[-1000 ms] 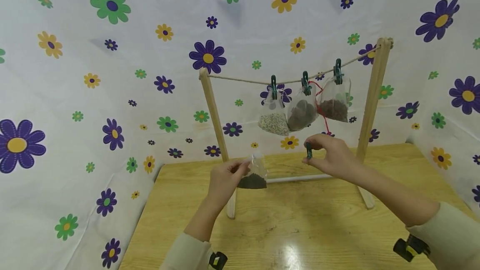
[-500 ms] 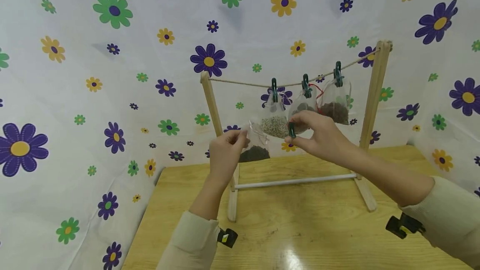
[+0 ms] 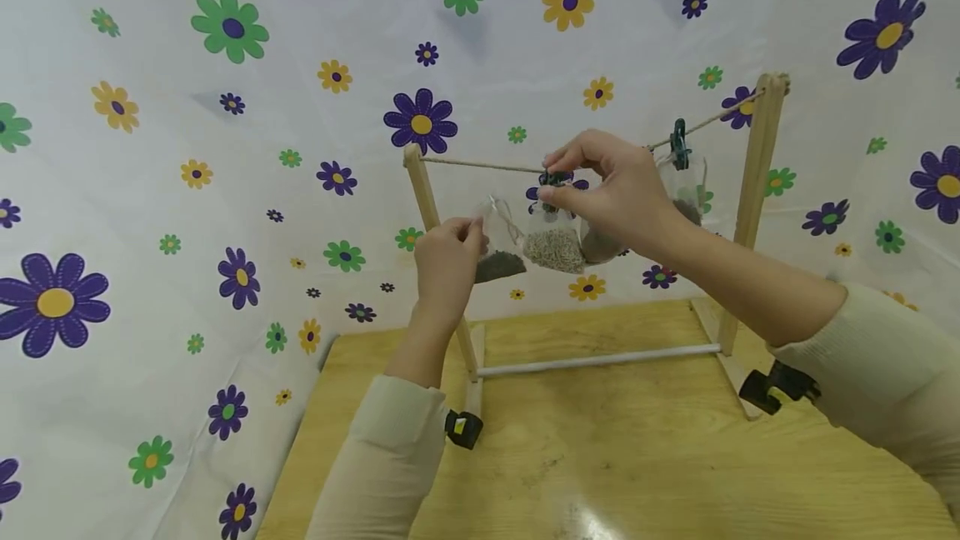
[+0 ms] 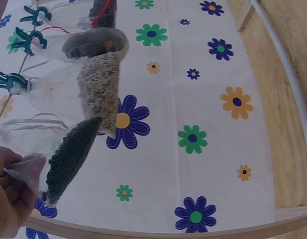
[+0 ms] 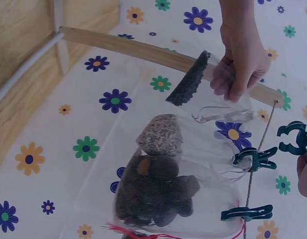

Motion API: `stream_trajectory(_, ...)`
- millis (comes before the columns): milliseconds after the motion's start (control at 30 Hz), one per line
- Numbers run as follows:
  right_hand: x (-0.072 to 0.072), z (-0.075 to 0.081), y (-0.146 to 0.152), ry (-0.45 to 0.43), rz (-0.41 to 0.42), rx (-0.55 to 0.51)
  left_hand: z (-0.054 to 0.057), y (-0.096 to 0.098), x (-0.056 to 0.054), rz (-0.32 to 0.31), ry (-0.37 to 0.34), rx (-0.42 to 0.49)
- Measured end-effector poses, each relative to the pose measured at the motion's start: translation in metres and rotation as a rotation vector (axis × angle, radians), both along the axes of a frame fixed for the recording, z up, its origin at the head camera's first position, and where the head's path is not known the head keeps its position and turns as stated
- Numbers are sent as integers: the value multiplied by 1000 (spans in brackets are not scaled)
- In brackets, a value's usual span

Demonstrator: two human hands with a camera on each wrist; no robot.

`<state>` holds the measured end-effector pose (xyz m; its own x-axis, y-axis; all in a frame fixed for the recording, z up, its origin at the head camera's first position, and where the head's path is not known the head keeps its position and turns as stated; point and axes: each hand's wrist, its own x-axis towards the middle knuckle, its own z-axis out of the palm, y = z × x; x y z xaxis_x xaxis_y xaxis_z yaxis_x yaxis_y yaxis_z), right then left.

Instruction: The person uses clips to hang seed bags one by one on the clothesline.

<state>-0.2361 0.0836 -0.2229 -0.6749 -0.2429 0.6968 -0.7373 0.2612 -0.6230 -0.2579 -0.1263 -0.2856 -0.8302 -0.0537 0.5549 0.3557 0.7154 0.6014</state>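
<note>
My left hand [image 3: 447, 265] pinches the upper part of a sheer drawstring bag [image 4: 71, 159] with dark pellets in its bottom. The bag is tilted, just left of the hanging bags and below the rope [image 3: 480, 163]. My right hand [image 3: 626, 190] holds a dark green spring clip [image 5: 295, 138] whose jaws are apart, near the rope. Beside it, a bag of pale grains [image 5: 163, 134] hangs from the rope by a green clip [image 4: 10, 81]. A bag of dark stones [image 5: 160, 186] hangs next to that, partly hidden by my right hand in the head view.
A third hanging bag [image 3: 686, 182] with brown contents is clipped farther right. The rope spans a left wooden post [image 3: 427, 198] and a right wooden post [image 3: 756, 165]. A white bar [image 3: 600, 360] joins them low above the wooden table [image 3: 585, 448]. Flowered cloth [image 3: 262, 140] stands behind.
My left hand has raised the bag of dark pellets toward the rope. My right hand has moved up and left with the clip, now in front of the hanging bags.
</note>
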Motion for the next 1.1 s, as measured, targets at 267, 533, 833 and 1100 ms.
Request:
stream_trajectory(267,-22,24,-12,-220,65,-69,19,1,-9,23,-133,-61)
stream_trajectory(533,-43,42,-29,-262,52,88,31,8,-10,39,-146,-90)
stream_trajectory(833,-60,50,-55,-292,24,161,35,7,-13,32,-170,-38)
stream_trajectory(1100,-66,47,-64,-351,-28,239,40,5,-18,15,-168,0)
